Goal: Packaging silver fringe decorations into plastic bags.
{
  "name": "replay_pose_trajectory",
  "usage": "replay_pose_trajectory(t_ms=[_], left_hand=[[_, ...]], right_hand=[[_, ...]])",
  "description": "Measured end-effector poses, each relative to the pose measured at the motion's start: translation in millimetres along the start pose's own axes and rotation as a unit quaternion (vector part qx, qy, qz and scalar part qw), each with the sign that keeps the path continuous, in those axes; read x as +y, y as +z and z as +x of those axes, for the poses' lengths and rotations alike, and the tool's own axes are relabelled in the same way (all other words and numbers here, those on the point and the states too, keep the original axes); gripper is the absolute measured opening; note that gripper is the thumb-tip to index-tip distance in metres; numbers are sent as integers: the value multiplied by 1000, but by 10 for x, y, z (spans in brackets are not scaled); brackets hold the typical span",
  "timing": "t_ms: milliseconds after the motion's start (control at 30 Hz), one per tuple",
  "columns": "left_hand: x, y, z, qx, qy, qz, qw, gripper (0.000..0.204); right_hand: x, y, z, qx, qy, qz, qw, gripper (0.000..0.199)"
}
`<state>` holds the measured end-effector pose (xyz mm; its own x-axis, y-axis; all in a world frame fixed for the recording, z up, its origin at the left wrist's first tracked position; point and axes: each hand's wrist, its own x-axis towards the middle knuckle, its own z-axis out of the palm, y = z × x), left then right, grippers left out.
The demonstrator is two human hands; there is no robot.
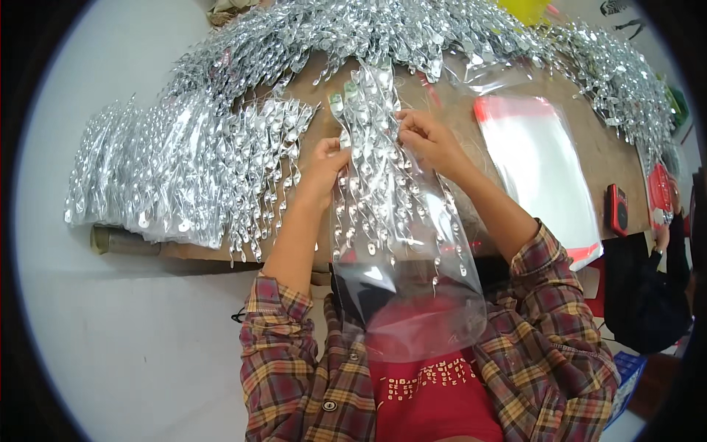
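A clear plastic bag (431,328) hangs over the table's near edge toward me, its closed end at the bottom. Inside its upper part lies a bunch of twisted silver strands (375,166) with shiny rounded pieces along them; some strands trail down into the bag. The bunch's top sticks out at the far end, beside small greenish tags. My left hand (324,168) is closed, its thumb and fingers pinching the bag's left edge by the strands. Across from it, my right hand (433,144) is closed at the bag's right edge, fingertips against the strands.
Filled bags of silver strands (158,173) lie at the left, with loose strands beside them. A long silver heap (353,33) lines the table's (464,92) far side. At right are a stack of flat clear bags (534,166), a red-and-black device (617,210) and another person (648,295).
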<state>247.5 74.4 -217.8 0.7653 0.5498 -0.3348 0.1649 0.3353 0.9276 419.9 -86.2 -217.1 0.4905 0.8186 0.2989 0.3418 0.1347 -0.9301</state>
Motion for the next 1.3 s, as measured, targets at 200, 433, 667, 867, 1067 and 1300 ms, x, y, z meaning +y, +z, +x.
replay_pose_trajectory(t_ms=[200,433,667,867,1067,1300], left_hand=[[-124,-215,-58,-29,-9,-108,994,33],[-181,-225,-2,35,22,-93,995,34],[-50,-148,-93,81,45,-46,995,30],[86,-390,84,69,88,149,982,29],[144,-667,-37,184,181,488,834,36],[161,554,-825,165,443,523,709,63]], right_hand=[[-76,-222,52,-21,-38,-82,996,5],[-364,-257,2,-52,125,-20,991,10],[-688,-167,-248,-11,5,-150,989,12],[-372,155,-285,31,-15,-137,990,14],[-546,373,-58,-42,-194,-302,932,15],[-732,278,97,-109,-48,-218,969,21]])
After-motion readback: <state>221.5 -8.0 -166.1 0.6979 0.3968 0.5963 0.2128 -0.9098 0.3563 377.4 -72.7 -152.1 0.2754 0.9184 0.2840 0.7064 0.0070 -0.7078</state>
